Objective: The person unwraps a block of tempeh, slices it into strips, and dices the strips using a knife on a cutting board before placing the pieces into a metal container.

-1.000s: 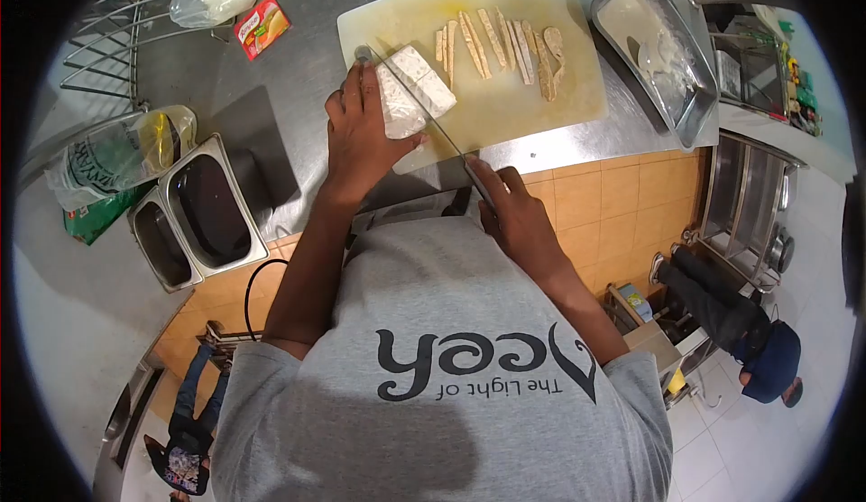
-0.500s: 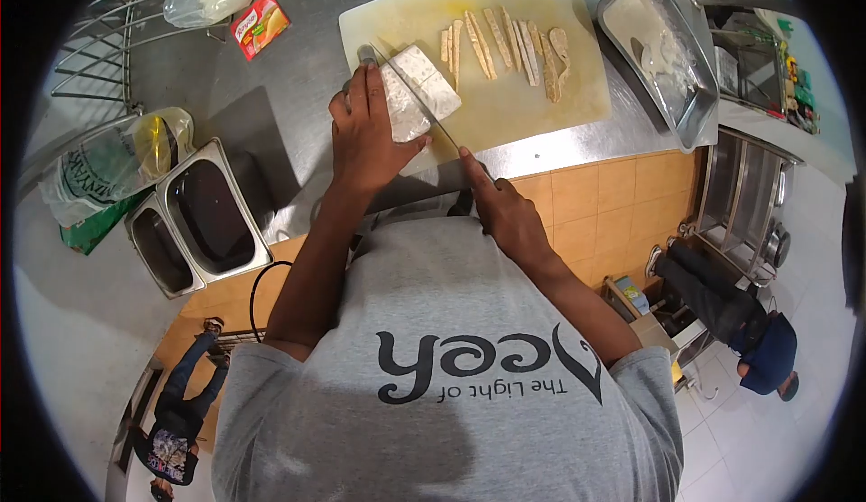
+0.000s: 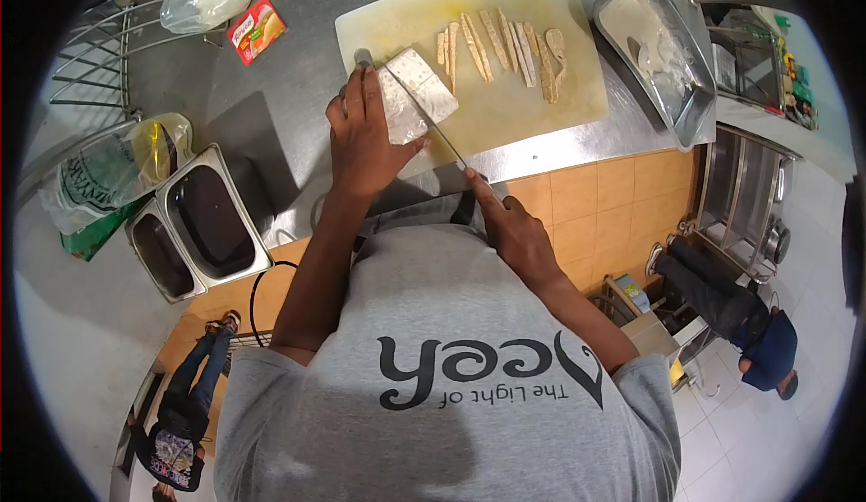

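Observation:
My left hand grips the left side of a whitish, speckled block of tempeh, thumb at its near edge. My right hand is closed around the handle of a knife. The blade lies slantwise over the block; how deep it has cut cannot be made out. A small grey thing shows at my left fingertips, its kind unclear. Under the block is a pale cutting board. Several cut tempeh strips lie spread on the board to the right of the block.
A metal tray with white batter and a spoon stands right of the board. Left are a red packet, plastic bags, a wire rack and metal containers of dark liquid. Two other people stand farther off.
My right hand and the knife have drawn back slightly towards my body. The left hand stays on the tempeh block. The person at the lower left has shifted position.

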{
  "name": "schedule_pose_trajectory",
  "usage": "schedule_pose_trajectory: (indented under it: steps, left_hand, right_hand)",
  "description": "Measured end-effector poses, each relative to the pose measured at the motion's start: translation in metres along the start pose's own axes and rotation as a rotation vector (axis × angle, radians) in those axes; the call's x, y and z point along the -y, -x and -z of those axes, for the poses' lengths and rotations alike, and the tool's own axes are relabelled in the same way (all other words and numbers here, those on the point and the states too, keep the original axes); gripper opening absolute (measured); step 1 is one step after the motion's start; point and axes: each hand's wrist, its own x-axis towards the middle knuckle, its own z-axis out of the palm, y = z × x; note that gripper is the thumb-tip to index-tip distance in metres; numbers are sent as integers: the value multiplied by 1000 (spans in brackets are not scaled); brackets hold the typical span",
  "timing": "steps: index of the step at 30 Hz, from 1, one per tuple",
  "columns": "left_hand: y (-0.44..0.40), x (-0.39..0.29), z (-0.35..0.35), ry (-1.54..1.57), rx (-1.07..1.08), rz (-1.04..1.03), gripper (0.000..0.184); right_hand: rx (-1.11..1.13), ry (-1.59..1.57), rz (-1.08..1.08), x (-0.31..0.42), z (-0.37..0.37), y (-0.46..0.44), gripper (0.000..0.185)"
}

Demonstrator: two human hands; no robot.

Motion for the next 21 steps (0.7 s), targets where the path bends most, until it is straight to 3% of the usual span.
schedule_pose_trajectory:
  steps: [8,15,21]
  left_hand:
    - [4,-1,-1,24,25,18,122]
    - [2,9,2,109,-43,6,119]
    - [-2,20,34,119,-69,168,113]
  right_hand:
    - [-46,-34,61,-5,-16,-38,82]
    - [-22,-68,34,-19,-8,-3,74]
    - [-45,-156,139,-31,0,-7,65]
